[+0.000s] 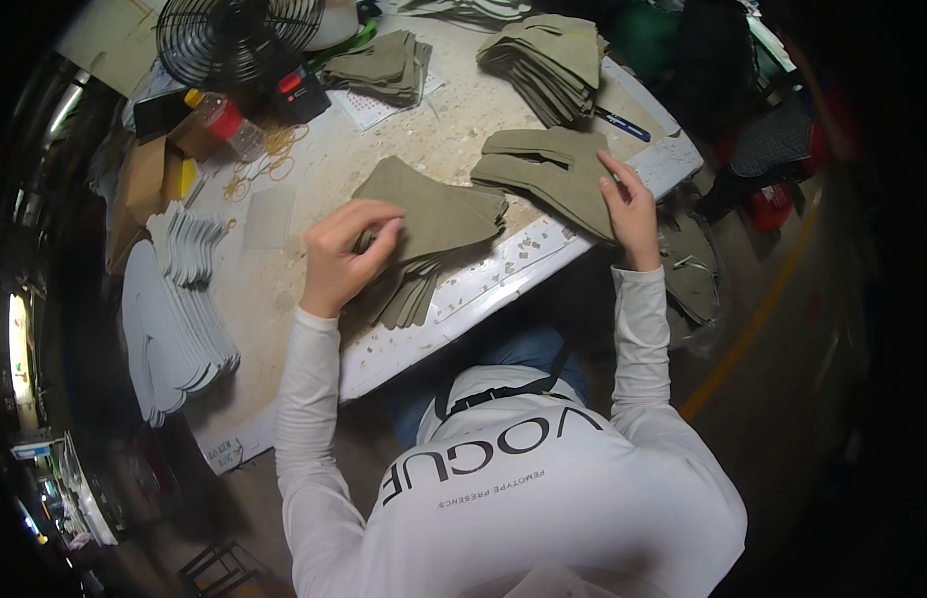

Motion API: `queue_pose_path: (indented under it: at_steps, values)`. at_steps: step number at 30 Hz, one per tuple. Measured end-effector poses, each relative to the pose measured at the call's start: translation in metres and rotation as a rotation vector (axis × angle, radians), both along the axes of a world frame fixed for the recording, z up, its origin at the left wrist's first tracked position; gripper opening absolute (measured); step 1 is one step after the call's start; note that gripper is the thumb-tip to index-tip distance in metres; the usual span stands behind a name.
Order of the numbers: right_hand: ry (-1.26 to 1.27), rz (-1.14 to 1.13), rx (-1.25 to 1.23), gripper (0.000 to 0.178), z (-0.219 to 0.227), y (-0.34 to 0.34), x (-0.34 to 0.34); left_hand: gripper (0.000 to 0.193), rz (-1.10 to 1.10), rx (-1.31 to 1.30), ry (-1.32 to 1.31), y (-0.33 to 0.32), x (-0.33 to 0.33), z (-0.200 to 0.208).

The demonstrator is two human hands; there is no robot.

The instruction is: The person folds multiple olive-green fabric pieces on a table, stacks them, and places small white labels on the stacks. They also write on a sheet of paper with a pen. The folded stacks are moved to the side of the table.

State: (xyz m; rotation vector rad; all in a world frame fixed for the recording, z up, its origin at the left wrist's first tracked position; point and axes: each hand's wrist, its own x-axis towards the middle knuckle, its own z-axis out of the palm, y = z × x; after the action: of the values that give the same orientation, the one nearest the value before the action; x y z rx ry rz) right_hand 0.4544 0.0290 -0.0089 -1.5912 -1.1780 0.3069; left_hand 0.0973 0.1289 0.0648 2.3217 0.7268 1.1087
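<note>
My left hand (pixel 352 251) is closed, thumb against curled fingers, at the left edge of a fanned pile of olive-green cut fabric pieces (pixel 428 214). Whatever its fingertips pinch, if anything, is hidden. My right hand (pixel 633 207) rests with fingers extended on the right edge of a second stack of olive fabric pieces (pixel 553 164), which has a long slit-like gap across it. The two stacks lie side by side near the table's front edge.
Further back on the white table (pixel 453 125) lie more olive stacks (pixel 543 60), (pixel 382 68) and a blue pen-like tool (pixel 623 125). Pale grey cut pieces (pixel 174 329), a cardboard box (pixel 142 194), a bottle (pixel 229 125) and a black fan (pixel 239 38) occupy the left. Fabric scraps dot the front edge.
</note>
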Motion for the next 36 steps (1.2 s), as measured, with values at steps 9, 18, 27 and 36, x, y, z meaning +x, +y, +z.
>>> queue_pose_path:
  at_steps: [9,18,27,36]
  values:
    - [-0.180,-0.024,0.105,0.033,0.060,-0.005,-0.044,0.028,-0.178,0.047,0.234,-0.004,0.020,-0.002]
    - [-0.039,0.314,0.059,0.025,0.063,0.013,-0.104,0.028,-0.148,0.055,0.216,-0.006,0.022,0.004]
    - [0.398,0.511,-0.111,0.028,0.055,0.031,-0.115,0.015,-0.048,0.008,0.094,-0.003,0.015,-0.002]
    - [0.256,0.790,-0.224,0.036,0.057,0.083,-0.127,0.037,0.075,-0.027,-0.226,-0.002,-0.004,-0.001]
